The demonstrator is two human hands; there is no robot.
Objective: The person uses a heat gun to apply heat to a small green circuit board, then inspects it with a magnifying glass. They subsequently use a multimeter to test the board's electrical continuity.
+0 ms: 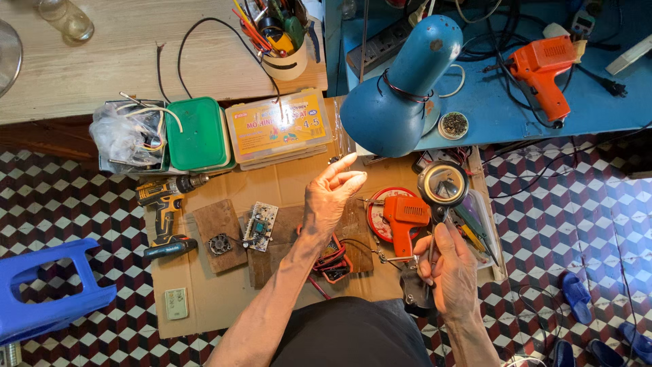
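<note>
Checkered tile floor, cardboard sheet (224,299) serving as your work surface, blue desk lamp (401,92) hanging over it. Your right hand (451,268) is gripping the stem of the helping-hands magnifier stand (441,185), fingers closed around it. Your left hand (331,200) is hovering open, holding nothing, above the orange soldering gun (405,219) and multimeter (335,261).
</note>
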